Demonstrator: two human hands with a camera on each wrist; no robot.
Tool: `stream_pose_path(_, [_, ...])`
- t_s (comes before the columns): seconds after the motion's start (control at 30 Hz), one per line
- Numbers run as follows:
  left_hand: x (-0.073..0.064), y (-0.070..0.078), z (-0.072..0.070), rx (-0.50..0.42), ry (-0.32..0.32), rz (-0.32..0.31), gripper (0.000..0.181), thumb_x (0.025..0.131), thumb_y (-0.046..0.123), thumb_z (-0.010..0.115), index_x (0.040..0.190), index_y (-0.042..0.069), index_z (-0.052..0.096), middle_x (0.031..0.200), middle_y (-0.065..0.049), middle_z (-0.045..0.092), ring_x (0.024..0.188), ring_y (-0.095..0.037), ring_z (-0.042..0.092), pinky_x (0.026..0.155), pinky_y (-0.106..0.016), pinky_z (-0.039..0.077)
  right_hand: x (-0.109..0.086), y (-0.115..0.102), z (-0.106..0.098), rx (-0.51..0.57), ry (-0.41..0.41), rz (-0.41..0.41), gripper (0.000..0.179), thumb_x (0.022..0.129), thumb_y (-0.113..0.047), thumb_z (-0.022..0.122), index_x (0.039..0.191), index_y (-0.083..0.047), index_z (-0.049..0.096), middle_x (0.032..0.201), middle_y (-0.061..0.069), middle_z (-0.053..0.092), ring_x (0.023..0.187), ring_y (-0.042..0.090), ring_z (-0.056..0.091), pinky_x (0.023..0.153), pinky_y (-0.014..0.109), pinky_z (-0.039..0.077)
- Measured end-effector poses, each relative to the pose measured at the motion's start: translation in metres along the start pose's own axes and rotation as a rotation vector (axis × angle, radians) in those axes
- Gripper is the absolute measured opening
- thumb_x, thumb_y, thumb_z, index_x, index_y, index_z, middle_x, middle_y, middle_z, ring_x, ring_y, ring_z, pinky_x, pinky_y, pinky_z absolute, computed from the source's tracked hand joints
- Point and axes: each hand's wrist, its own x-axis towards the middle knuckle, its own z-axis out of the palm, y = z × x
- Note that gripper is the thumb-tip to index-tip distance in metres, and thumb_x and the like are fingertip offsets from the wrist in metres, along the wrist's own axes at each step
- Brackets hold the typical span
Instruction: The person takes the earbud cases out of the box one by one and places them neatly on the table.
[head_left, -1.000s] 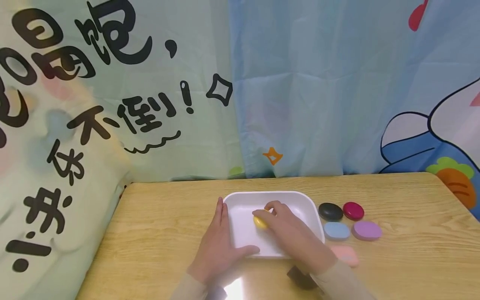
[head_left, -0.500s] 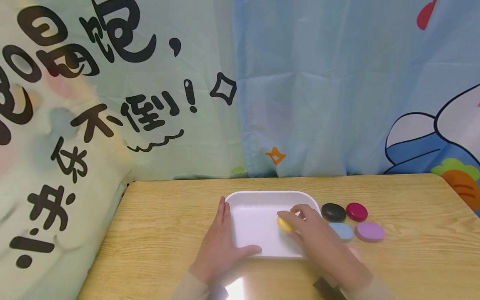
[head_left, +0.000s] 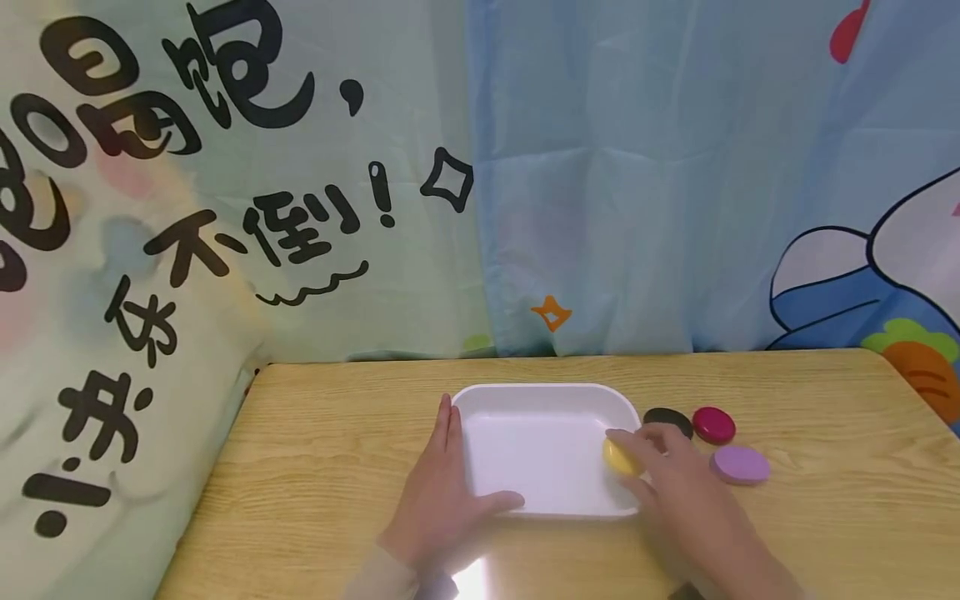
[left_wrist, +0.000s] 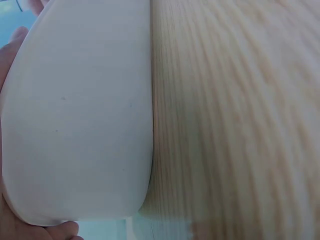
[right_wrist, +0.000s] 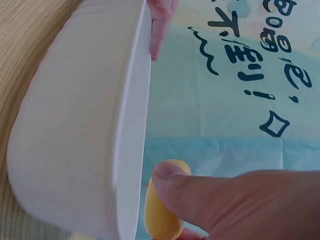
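My right hand (head_left: pixel 675 492) pinches a yellow oval disc (head_left: pixel 619 458) between thumb and fingers, over the right rim of the white tray (head_left: pixel 540 393). In the right wrist view the thumb (right_wrist: pixel 172 182) presses on the face of the yellow disc (right_wrist: pixel 162 215), just beyond the tray wall (right_wrist: pixel 75 125). My left hand (head_left: pixel 442 492) rests against the tray's left front corner, with straight fingers along the left side and the thumb along the front rim. From the left wrist, the tray's outer wall (left_wrist: pixel 80 110) fills much of the view.
Right of the tray lie a black disc (head_left: pixel 663 417), partly covered by my right hand, a crimson disc (head_left: pixel 713 425) and a purple oval disc (head_left: pixel 740 464). The wooden table (head_left: pixel 337 450) meets a printed curtain (head_left: pixel 585 208) at the back.
My right hand has carried the yellow disc rightward from the tray's middle to its right rim. It now hides the light blue and pink discs. My left hand has stayed on the tray.
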Motion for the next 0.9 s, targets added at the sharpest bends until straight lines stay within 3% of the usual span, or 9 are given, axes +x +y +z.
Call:
stream_pose_path(0.4, [0.002,-0.003,0.0,-0.001,-0.022,-0.01,0.137,0.068,0.081,0.071,0.159,-0.002,0.011,0.169,-0.013,0.003,0.147,-0.034,0.03,0.112,-0.043,0.04,-0.017,0.037,-0.006,0.024,-0.219,0.247,0.06,0.091,-0.033,0.073,0.144,-0.011,0.054,0.132,0.026,0.045,0.106,0.042,0.054,0.082,0.067,0.05])
stream_pose_path(0.7, [0.004,-0.007,0.004,0.02,-0.016,-0.001,0.139,0.067,0.085,0.067,0.16,-0.001,0.01,0.169,-0.014,0.003,0.147,-0.034,0.03,0.111,-0.042,0.041,-0.029,0.06,-0.007,0.021,-0.186,0.296,0.09,0.084,-0.072,0.062,0.144,-0.005,0.053,0.131,0.027,0.044,0.11,0.044,0.046,0.084,0.069,0.048])
stream_pose_path(0.9, [0.004,-0.009,0.006,0.002,-0.011,-0.01,0.14,0.066,0.089,0.063,0.16,0.0,0.01,0.169,-0.01,0.001,0.147,-0.033,0.031,0.111,-0.044,0.04,-0.035,0.076,-0.003,0.01,-0.246,0.434,0.091,0.091,-0.072,0.051,0.147,-0.002,0.047,0.135,0.033,0.038,0.113,0.051,0.042,0.09,0.072,0.043])
